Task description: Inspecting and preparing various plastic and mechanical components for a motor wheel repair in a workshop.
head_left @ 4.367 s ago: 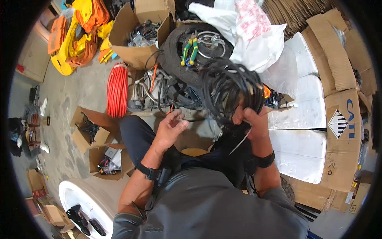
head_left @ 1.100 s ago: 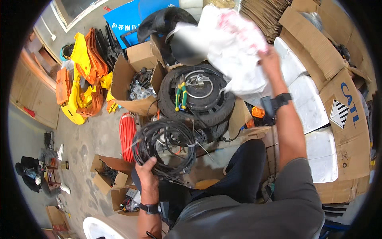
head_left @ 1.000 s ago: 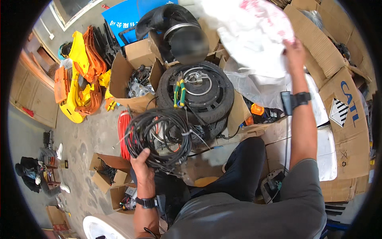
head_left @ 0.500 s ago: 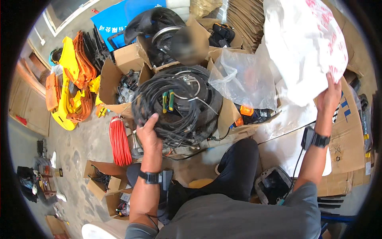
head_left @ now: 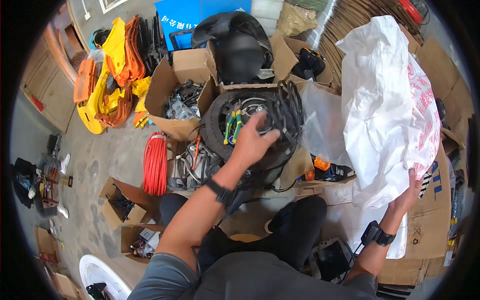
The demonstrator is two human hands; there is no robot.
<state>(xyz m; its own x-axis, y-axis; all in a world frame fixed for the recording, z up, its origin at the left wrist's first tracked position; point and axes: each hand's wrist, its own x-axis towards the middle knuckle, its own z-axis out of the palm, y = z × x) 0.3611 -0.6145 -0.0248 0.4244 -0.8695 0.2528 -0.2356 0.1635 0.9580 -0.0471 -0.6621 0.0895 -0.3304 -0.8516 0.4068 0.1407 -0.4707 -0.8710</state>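
Left hand [head_left: 252,142]: While its thumb and fingers stand apart over the black wheel [head_left: 214,122], I see nothing gripped between them; blur keeps me from telling whether the fingertips touch the black cable coil [head_left: 291,112].
Right hand [head_left: 407,195]: I have it closed on the lower edge of a white bag [head_left: 377,110] with red printing, which spreads upward from the grip.
Cable position: the loops lie over the wheel's right part, just beside the left fingers; I view them nearly edge-on.
Pliers [head_left: 232,127]: green and yellow handles, on the wheel, close to the left of that hand.
Clear plastic [head_left: 322,120]: a sheet between the cable loops and the bag.
Left of the wheel: I get a red cable coil [head_left: 155,165] on the floor and an open cardboard box [head_left: 172,125] of small parts.
Farther left: yellow and orange panels [head_left: 107,85], stacked upright.
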